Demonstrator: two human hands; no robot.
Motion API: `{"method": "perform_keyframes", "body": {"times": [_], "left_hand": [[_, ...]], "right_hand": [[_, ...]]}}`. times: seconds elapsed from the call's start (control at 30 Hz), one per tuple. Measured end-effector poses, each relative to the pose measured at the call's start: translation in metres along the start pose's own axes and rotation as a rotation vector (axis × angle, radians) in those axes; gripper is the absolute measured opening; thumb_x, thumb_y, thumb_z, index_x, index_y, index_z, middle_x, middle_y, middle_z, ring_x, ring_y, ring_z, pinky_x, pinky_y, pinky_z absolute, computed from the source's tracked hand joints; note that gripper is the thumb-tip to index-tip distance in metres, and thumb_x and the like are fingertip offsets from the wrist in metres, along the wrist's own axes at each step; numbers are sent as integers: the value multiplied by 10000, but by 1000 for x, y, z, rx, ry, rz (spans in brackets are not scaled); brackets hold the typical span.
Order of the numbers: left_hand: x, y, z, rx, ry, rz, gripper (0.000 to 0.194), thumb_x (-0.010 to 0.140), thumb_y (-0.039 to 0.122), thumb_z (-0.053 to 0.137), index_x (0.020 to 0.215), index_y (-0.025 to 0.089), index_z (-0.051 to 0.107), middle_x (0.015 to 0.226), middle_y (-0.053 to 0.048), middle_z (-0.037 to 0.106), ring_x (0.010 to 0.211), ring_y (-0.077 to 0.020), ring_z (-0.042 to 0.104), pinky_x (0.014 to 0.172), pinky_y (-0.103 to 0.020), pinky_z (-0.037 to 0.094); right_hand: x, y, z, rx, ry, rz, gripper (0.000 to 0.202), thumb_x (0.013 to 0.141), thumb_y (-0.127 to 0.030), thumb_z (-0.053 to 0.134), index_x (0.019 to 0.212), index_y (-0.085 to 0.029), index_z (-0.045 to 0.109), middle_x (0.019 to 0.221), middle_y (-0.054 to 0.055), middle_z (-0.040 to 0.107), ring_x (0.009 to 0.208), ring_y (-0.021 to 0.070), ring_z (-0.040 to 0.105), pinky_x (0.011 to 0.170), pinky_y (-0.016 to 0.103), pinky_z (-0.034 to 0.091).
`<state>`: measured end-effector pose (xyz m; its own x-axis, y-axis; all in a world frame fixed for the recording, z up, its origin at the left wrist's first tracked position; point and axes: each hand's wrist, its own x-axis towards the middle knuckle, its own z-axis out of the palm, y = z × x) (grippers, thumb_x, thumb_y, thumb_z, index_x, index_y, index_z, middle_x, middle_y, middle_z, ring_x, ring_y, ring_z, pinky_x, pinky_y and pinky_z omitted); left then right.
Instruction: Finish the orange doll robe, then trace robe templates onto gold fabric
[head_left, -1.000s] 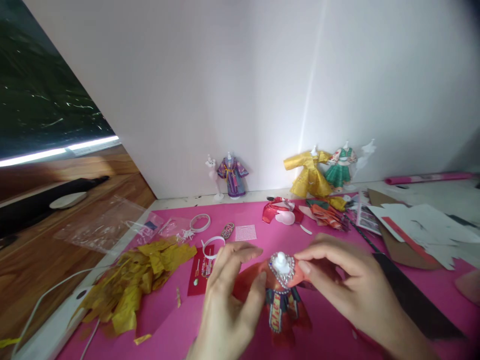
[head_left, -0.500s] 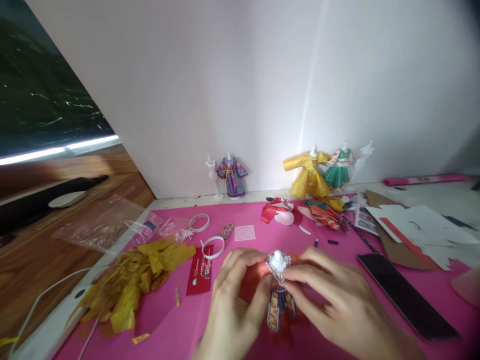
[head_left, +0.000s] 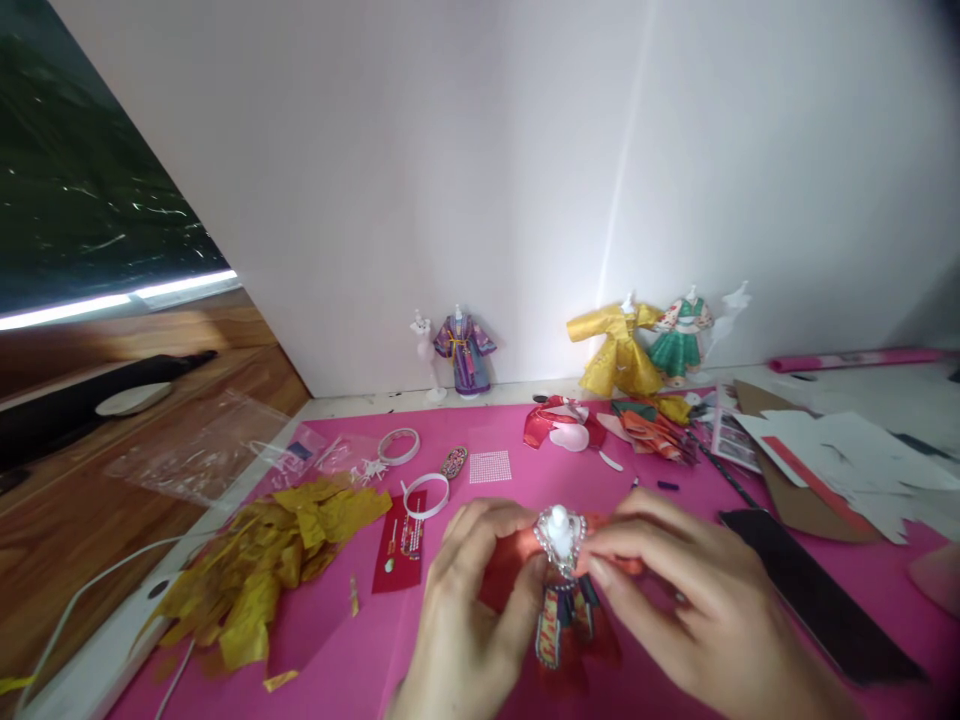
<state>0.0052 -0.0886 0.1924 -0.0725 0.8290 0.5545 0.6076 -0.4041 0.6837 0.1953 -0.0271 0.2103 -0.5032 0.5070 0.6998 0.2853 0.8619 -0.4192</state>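
Two bare hands, left hand (head_left: pixel 480 610) and right hand (head_left: pixel 679 600), pinching the sheer red, bead-trimmed doll dress (head_left: pixel 571 620).

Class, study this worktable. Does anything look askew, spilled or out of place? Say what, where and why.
Yes. On the left, the crumpled yellow material spills past the edge of the pink sheet in a loose heap, and clear plastic lies partly across the wooden surface. Both look untidy; no damage is evident.

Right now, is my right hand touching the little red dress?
Touching: the head view shows the right hand's thumb and fingertips pinching the red dress beside its beaded neckline.
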Motion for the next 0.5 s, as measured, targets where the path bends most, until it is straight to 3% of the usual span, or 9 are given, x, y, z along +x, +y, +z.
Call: {"method": "perform_keyframes", "body": {"times": [0.27,0.5], "left_hand": [[5,6,-3,-23,-14,12,204,943,161,583,1104,284,610,1050,-9,650,1011,-155,619,865,-296,514],[7,6,-1,-19,-23,29,152,955,161,557,1067,243,621,994,-33,670,945,-170,631,817,-323,529]], "right_hand": [[12,7,-2,61,-59,123,119,932,-141,560,934,-222,646,787,-20,595,638,78,583,580,195,444],[21,4,0,82,-64,146,116,895,-149,590,800,-201,633,713,-24,571,555,83,507,509,209,394]]}}
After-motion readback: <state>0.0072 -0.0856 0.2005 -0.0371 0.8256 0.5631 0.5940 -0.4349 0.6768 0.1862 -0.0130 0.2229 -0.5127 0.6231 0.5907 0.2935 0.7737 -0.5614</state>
